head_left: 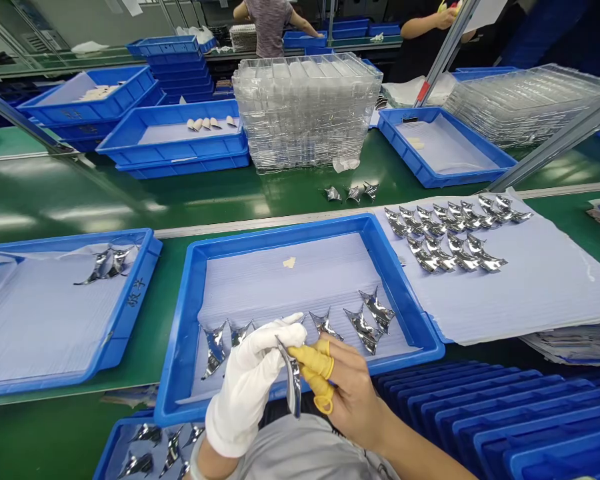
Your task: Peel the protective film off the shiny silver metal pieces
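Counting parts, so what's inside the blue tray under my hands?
Shiny pieces, a cream scrap and pale liner show; your left hand and right hand hide part of the near side.

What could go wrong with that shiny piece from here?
The shiny piece could slip from the white-gloved left hand and perhaps scratch the pieces in the blue tray. Bare skin on the right hand might smudge it. The closely set rows on the white sheet could rub if bumped.

White glove (253,377) and yellow finger cots (320,362) are worn.
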